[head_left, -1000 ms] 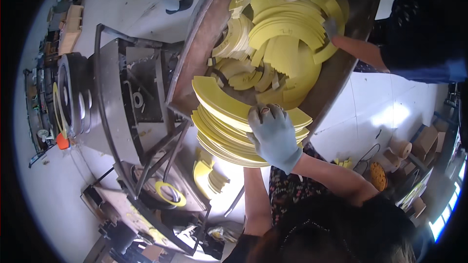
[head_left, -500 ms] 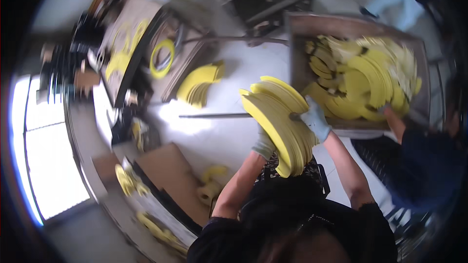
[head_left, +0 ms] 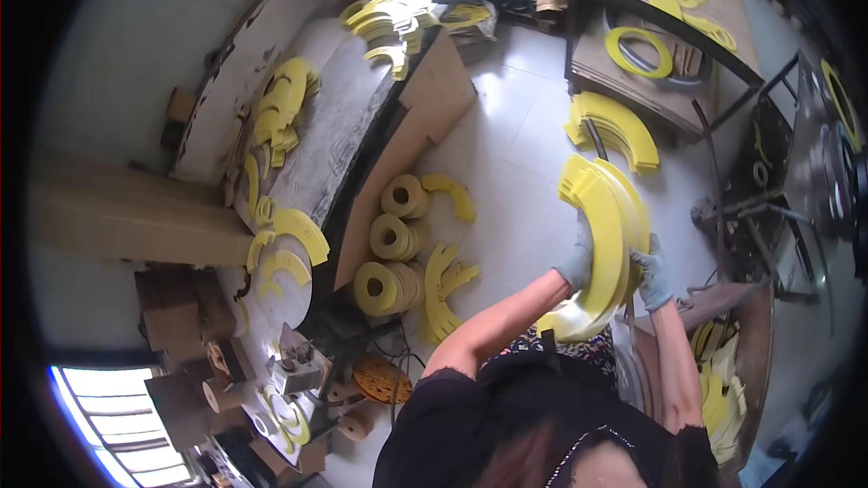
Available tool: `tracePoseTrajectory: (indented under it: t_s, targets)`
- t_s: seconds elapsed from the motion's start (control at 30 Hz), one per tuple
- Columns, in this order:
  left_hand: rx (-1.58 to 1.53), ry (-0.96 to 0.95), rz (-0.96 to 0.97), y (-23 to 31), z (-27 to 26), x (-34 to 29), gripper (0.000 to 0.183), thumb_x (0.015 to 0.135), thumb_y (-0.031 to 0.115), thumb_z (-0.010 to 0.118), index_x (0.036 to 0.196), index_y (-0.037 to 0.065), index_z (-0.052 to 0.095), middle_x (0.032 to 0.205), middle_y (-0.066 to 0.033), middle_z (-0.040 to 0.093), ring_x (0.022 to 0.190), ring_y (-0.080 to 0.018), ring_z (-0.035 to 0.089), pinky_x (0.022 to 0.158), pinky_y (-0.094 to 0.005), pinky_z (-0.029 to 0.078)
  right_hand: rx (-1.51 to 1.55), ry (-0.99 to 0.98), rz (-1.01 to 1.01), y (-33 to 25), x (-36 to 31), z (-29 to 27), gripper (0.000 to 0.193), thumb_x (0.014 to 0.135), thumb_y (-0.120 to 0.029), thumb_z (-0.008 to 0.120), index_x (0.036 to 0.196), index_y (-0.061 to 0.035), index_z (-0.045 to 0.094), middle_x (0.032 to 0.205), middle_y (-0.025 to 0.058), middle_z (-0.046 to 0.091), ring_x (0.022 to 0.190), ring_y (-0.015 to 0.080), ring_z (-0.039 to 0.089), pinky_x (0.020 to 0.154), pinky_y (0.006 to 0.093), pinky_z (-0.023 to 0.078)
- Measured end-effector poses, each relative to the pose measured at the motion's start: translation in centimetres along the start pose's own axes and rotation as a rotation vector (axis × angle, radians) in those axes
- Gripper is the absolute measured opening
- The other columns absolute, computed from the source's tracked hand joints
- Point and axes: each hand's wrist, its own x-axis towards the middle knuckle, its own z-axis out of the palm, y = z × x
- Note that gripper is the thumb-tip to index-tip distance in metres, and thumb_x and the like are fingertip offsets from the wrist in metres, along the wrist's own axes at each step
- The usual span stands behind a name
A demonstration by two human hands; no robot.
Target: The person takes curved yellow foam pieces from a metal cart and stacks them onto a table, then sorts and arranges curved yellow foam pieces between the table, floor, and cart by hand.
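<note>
Left hand (head_left: pixel 576 255): gloved, gripping the yellow arc stack (head_left: pixel 604 235) from its left, fingers partly hidden; forearm slants up rightward.
Right hand (head_left: pixel 653 276): gloved, closed on its right side; forearm nearly upright.
Arc stack: on edge between both hands, before the torso.
Just beyond: second arc pile (head_left: pixel 617 134), on the floor (head_left: pixel 511 140).

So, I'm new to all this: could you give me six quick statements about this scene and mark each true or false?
1. The left hand and right hand hold a stack of curved yellow pieces. True.
2. Both hands are bare. False: they wear greyish gloves.
3. The held pieces are full circles. False: they are open arcs.
4. Another curved yellow stack lies on the floor. True.
5. Three thick rolls form a row. True.
6. Those rolls are blue. False: they are yellowish tan.
</note>
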Motion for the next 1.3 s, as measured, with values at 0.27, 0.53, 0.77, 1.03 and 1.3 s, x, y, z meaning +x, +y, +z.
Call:
tracePoseTrajectory:
  t_s: [0.27, 0.53, 0.77, 1.03, 1.3]
  targets:
    - [-0.172, -0.022, 0.203, 11.1, -8.9, -1.5, 0.088, 0.082, 0.085, 0.034, 0.131, 0.013, 0.052, 0.117, -0.0073, 0.063, 0.105, -0.0226, 0.063, 0.093, -0.0421, 0.054, -0.007, -0.292, 0.188, 3.0, 8.3, 13.3, 0.054, 0.08, 0.005, 0.072, 0.127, -0.0008, 0.045, 0.115, 0.0153, 0.063, 0.098, 0.0241, 0.067, 0.085, 0.032, 0.057]
    - [-0.171, 0.101, 0.491, 20.0, -12.3, -1.2, 0.078, 0.094, 0.069, 0.036, 0.144, 0.009, 0.04, 0.139, -0.0156, 0.051, 0.124, -0.0317, 0.053, 0.105, -0.0491, 0.045, -0.053, -0.471, 0.451, 6.7, 19.1, 22.7, 0.096, 0.071, 0.006, 0.079, 0.145, 0.0076, 0.019, 0.122, 0.0235, 0.058, 0.103, 0.0282, 0.065, 0.085, 0.0358, 0.059]
    - [-0.429, 0.279, 0.621, 27.4, -12.1, -1.9, 0.08, 0.092, 0.073, 0.034, 0.14, 0.01, 0.044, 0.134, -0.0122, 0.056, 0.118, -0.0277, 0.057, 0.101, -0.0456, 0.049, -0.173, -0.653, 0.602, 5.7, 24.6, 32.0, 0.07, 0.072, 0.006, 0.078, 0.131, 0.0071, 0.04, 0.117, 0.0192, 0.063, 0.1, 0.0271, 0.066, 0.086, 0.0376, 0.058]
    - [-0.65, 0.513, 0.749, 35.4, -19.5, -2.1, 0.085, 0.086, 0.082, 0.033, 0.126, 0.01, 0.055, 0.11, -0.0089, 0.065, 0.093, -0.0223, 0.065, 0.077, -0.0377, 0.059, -0.247, -0.821, 0.718, 10.3, 29.2, 44.0, 0.058, 0.073, 0.006, 0.074, 0.123, 0.0018, 0.046, 0.112, 0.0158, 0.065, 0.097, 0.0251, 0.066, 0.086, 0.0353, 0.056]
    - [-0.473, 0.4, 0.778, 45.6, -25.5, -1.3, 0.088, 0.087, 0.083, 0.021, 0.134, 0.015, 0.05, 0.122, -0.0073, 0.06, 0.108, -0.0211, 0.059, 0.091, -0.0375, 0.052, -0.208, -0.847, 0.767, 12.6, 34.3, 54.9, 0.046, 0.078, 0.008, 0.063, 0.12, -0.0004, 0.047, 0.113, 0.0162, 0.062, 0.102, 0.0256, 0.064, 0.09, 0.0348, 0.053]
